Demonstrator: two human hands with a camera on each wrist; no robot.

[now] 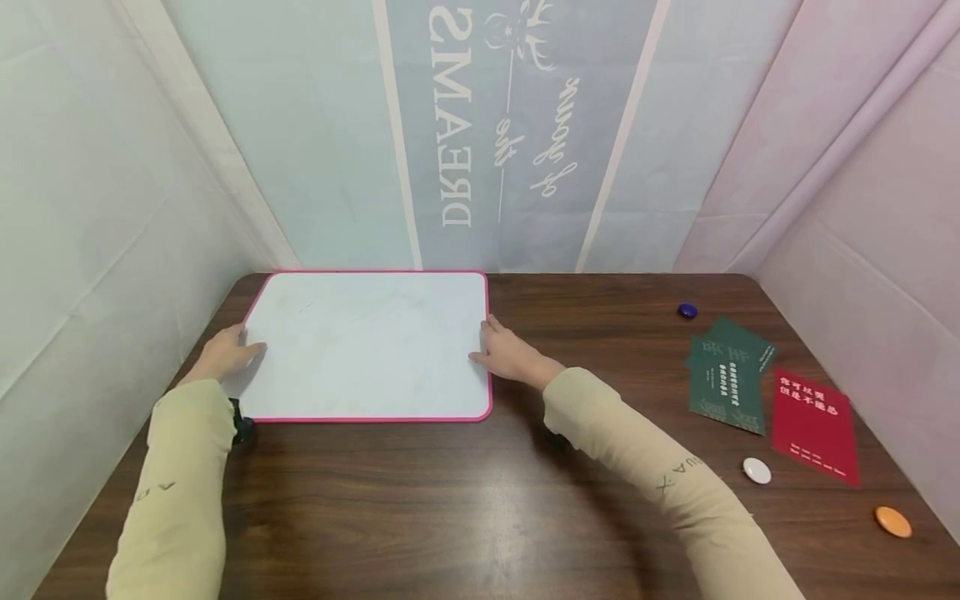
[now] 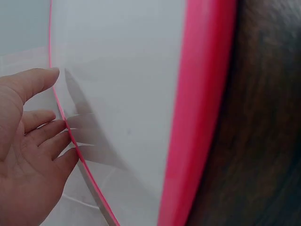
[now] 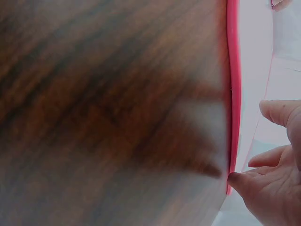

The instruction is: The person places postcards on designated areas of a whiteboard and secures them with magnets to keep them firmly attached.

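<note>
The whiteboard (image 1: 367,343) lay flat on the brown surface (image 1: 480,500), far left, between my hands. My left hand (image 1: 222,353) touched its left edge, my right hand (image 1: 510,354) its right edge, fingers relaxed and straight, neither grip closed around it.

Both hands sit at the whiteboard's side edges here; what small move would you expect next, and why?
Probably curling the fingers round the rim to grip and shift the whiteboard. The left hand and right hand touch its opposite pink edges with fairly straight fingers, and it lies flat on the table, so neither has a firm hold.
</note>
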